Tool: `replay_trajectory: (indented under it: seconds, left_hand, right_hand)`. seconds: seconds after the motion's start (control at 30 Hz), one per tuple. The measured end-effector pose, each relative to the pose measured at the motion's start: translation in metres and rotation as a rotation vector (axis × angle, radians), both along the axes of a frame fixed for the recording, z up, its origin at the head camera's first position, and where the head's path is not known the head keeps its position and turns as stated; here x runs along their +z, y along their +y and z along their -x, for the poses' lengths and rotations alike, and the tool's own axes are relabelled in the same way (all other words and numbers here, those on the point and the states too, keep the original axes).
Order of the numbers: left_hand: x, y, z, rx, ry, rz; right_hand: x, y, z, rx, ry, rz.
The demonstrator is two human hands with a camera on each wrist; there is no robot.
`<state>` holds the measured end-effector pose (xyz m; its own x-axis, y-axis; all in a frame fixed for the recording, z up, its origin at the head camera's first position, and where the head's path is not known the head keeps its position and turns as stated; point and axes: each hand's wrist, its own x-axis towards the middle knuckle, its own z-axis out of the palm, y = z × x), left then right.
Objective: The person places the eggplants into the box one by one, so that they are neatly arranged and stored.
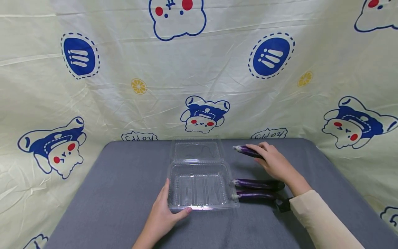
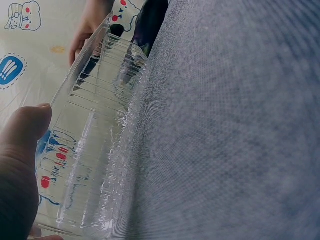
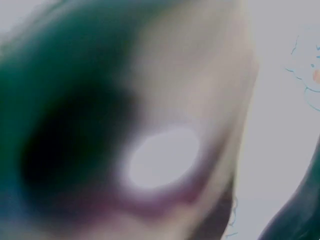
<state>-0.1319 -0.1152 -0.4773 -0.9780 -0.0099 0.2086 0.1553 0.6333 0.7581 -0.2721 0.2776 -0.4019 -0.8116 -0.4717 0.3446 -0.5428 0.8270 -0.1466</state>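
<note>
A clear plastic clamshell container [image 1: 199, 190] lies on the table with its lid [image 1: 197, 150] folded back flat behind it. My left hand [image 1: 163, 211] holds the container's near left corner, thumb over the front rim and fingers along the left side. In the left wrist view the thumb [image 2: 25, 130] lies against the clear wall. My right hand [image 1: 275, 166] grips a dark purple eggplant [image 1: 247, 150] above the table, right of the lid, its pale end pointing left. The right wrist view is mostly blurred by something dark and close to the lens.
Two more eggplants, an upper one [image 1: 256, 184] and a nearer one [image 1: 256, 195], lie side by side at the container's right edge, below my right forearm. A grey cloth covers the table [image 1: 130, 180]. Behind it hangs a pale printed curtain [image 1: 217, 69].
</note>
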Motion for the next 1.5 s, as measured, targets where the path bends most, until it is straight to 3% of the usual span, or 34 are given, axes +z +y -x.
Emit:
replay_trajectory:
  seconds: [0.2,0.8,1.23,1.5]
  left_hand:
    - [0.001,0.000,0.000,0.000,0.001,-0.002]
    - [0.001,-0.002,-0.001,0.000,-0.006,0.004]
    - [0.002,-0.001,0.000,0.001,0.003,-0.007]
    - [0.001,-0.002,0.000,0.002,-0.005,0.005]
  right_hand:
    - [0.012,-0.008,-0.001,0.056,0.112,-0.029]
    - [0.034,-0.039,-0.005,0.138,0.213,-0.177]
    - [0.039,-0.066,-0.006,0.116,0.181,-0.297]
    - [0.033,-0.085,-0.008,0.111,0.129,-0.334]
